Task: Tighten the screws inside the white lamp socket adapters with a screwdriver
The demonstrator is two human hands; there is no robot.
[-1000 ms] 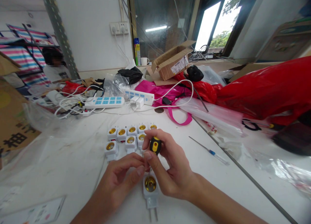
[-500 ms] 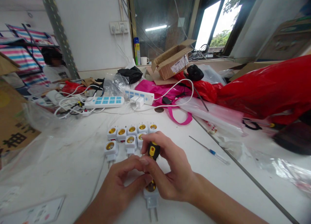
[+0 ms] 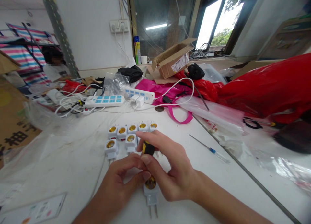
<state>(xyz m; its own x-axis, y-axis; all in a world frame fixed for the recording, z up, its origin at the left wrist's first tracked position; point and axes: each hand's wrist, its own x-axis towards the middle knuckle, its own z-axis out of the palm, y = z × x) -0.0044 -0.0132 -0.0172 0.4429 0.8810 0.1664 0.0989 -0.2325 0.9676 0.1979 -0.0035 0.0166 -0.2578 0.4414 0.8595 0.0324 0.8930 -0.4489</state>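
My right hand (image 3: pixel 173 167) is closed around a short screwdriver (image 3: pixel 148 148) with a black-and-yellow handle, held roughly upright. Directly below it lies a white plug-in lamp socket (image 3: pixel 151 194), its brass-coloured threaded opening facing up and its two prongs toward me. Thumb and forefinger of my left hand (image 3: pixel 119 182) are pinched together at the socket's far edge, under the screwdriver handle. What those fingertips hold is hidden, as is the screwdriver's tip. Beyond my hands, several similar lamp sockets (image 3: pixel 130 139) stand in rough rows on the white table (image 3: pixel 80 162).
A thin screwdriver with a clear handle (image 3: pixel 213 151) lies to the right. Power strips (image 3: pixel 104 101) and tangled white cables are at the back. A cardboard box (image 3: pixel 172 60), pink bag (image 3: pixel 179 117) and red plastic (image 3: pixel 262 91) fill the back right. A person (image 3: pixel 54 66) is at far left.
The screwdriver handle has tilted and turned slightly to the left in my right hand, whose fingers shifted the same way. My left hand stays pinched at the lamp socket.
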